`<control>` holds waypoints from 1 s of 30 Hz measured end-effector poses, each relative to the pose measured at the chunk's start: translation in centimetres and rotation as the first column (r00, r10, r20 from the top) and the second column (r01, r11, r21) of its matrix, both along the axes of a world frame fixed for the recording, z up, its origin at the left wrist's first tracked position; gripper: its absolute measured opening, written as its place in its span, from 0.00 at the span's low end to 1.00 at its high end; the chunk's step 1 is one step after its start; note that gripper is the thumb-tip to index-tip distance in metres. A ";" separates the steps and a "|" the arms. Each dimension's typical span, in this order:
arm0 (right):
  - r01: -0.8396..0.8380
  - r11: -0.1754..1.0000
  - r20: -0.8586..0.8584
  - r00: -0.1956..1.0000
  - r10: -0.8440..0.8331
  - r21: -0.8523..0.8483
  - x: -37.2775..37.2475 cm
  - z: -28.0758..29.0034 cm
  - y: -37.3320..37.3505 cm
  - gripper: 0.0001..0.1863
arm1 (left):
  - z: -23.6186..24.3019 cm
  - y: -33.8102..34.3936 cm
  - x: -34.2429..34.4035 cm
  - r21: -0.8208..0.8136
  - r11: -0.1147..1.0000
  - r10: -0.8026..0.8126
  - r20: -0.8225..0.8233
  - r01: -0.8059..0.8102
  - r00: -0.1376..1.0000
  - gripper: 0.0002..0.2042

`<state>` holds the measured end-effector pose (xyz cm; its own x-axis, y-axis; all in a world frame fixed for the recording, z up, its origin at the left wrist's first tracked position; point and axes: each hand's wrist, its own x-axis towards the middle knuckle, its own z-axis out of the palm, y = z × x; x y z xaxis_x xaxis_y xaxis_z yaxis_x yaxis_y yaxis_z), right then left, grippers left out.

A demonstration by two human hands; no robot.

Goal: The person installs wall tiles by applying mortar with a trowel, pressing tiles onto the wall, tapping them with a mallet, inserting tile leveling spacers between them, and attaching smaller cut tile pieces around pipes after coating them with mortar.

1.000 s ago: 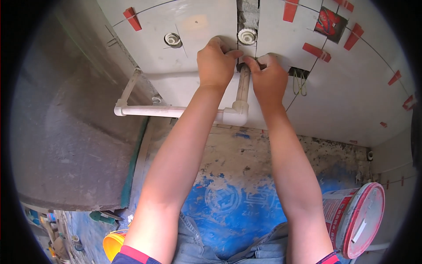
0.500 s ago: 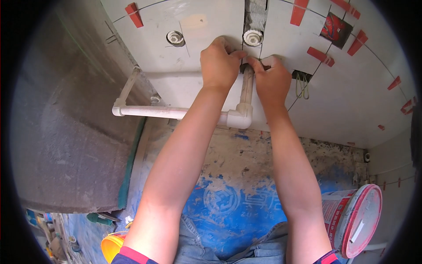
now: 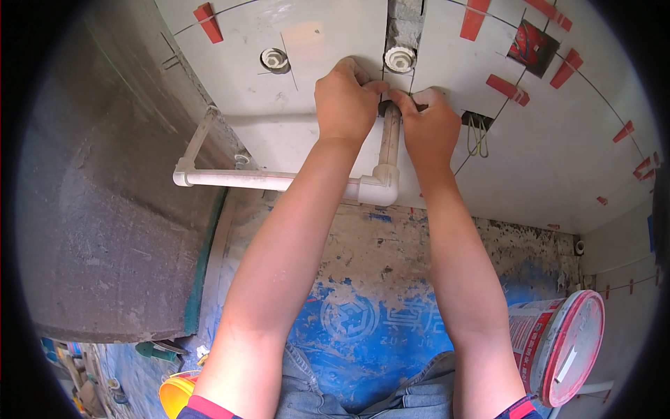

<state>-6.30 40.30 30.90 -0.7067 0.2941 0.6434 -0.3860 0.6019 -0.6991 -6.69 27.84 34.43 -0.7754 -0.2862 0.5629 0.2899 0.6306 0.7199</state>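
Note:
Both my hands are up against the white tiled wall (image 3: pixel 530 153), fingertips close together. My left hand (image 3: pixel 345 105) is closed, with thumb and fingers at the left edge of a small tile piece (image 3: pixel 398 82). At that piece's right lower edge, my right hand (image 3: pixel 431 126) is pinched the same way. The piece sits in a narrow vertical gap, just under a white threaded pipe fitting (image 3: pixel 400 60). Below my fingertips a white plastic pipe (image 3: pixel 389 140) comes out of a dark hole and bends left at an elbow. My fingers partly hide the piece's edges.
Red wedges (image 3: pixel 507 90) stick in the tile joints. A second fitting (image 3: pixel 274 61) is at upper left. Yellow-green wires (image 3: pixel 478 136) hang from a cutout. A red-and-white bucket (image 3: pixel 551 342) stands at right, a yellow bucket (image 3: pixel 178 394) at lower left. Blue sheeting (image 3: pixel 370 363) covers the floor.
The view has shifted very slightly. Both hands keep the same hold at the small tile piece, with no clear movement.

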 end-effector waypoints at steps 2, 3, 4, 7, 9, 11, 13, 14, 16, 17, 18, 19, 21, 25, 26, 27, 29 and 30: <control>0.020 0.999 -0.009 1.000 -0.020 0.029 -0.1 -0.1 0.0 0.20 | 0.0 0.0 0.0 0.011 1.000 -0.003 0.007 0.003 1.000 0.14; 0.019 0.999 -0.026 0.999 -0.018 0.034 -0.1 -0.2 0.0 0.20 | 0.0 0.0 0.0 0.013 1.000 -0.008 0.010 0.008 1.000 0.14; 0.020 0.999 -0.047 0.999 -0.018 0.043 -0.2 -0.3 0.0 0.20 | 0.0 0.0 0.0 0.017 1.000 -0.013 0.029 0.012 0.999 0.14; 0.015 0.999 -0.059 0.998 -0.012 0.049 -0.3 -0.4 0.0 0.20 | 0.0 -0.1 0.0 -0.019 1.000 -0.002 0.032 0.003 0.999 0.14; 0.011 0.999 -0.050 0.999 -0.009 0.047 -0.3 -0.4 0.1 0.20 | 0.0 -0.1 0.0 -0.025 1.000 -0.003 0.010 0.003 1.000 0.14; 0.019 0.998 -0.050 0.999 -0.016 0.063 -0.3 -0.5 0.1 0.21 | -0.1 -0.2 -0.1 -0.026 1.000 -0.005 0.011 0.005 1.000 0.14; 0.009 0.998 -0.068 0.998 -0.005 0.054 -0.3 -0.5 0.1 0.21 | -0.1 -0.2 -0.1 -0.039 0.999 -0.011 -0.002 0.011 1.000 0.14; 0.000 0.999 -0.061 0.998 0.002 0.038 -0.3 -0.5 0.1 0.21 | -0.1 -0.2 -0.1 -0.041 0.999 -0.010 -0.018 0.009 1.000 0.14; 0.008 0.999 -0.073 0.997 -0.004 0.051 -0.2 -0.5 0.0 0.21 | -0.1 -0.2 -0.1 -0.053 0.999 -0.012 -0.009 0.012 1.000 0.14; 0.014 0.998 -0.064 0.998 -0.010 0.057 -0.2 -0.5 0.0 0.21 | -0.1 -0.3 -0.1 -0.053 0.999 -0.011 -0.008 0.010 1.000 0.14; 0.015 0.998 -0.075 0.997 -0.011 0.061 -0.2 -0.5 0.0 0.21 | -0.1 -0.3 -0.1 -0.048 0.999 -0.014 -0.019 0.013 1.000 0.14; 0.023 0.997 -0.078 0.997 -0.018 0.072 -0.2 -0.4 0.0 0.21 | -0.1 -0.3 -0.1 -0.044 0.999 -0.018 -0.030 0.017 0.999 0.14; 0.032 0.996 -0.080 0.996 -0.025 0.084 -0.2 -0.4 0.1 0.21 | -0.1 -0.3 -0.1 -0.046 0.999 -0.021 -0.019 0.020 1.000 0.14; -0.012 0.996 -0.035 0.999 0.014 0.083 -0.1 -0.5 0.6 0.20 | 0.0 -0.5 -0.1 -0.069 0.997 -0.026 -0.005 0.025 1.000 0.14; -0.045 0.997 -0.004 0.999 0.045 0.068 -0.1 -0.6 0.8 0.19 | 0.0 -0.5 -0.1 -0.071 0.997 -0.028 -0.004 0.027 1.000 0.14; -0.037 0.997 0.015 0.999 0.036 0.067 0.0 -0.7 1.1 0.19 | 0.0 -0.6 -0.1 -0.084 0.996 -0.042 -0.017 0.040 0.999 0.14; -0.057 0.998 -0.020 0.998 0.057 -0.004 0.2 -1.0 1.7 0.18 | -0.1 -0.7 0.0 -0.092 0.994 -0.056 -0.027 0.054 0.998 0.14; -0.056 0.998 -0.017 0.998 0.056 0.000 0.3 -1.2 2.0 0.18 | -0.1 -0.7 0.0 -0.122 0.991 -0.058 -0.027 0.054 0.998 0.15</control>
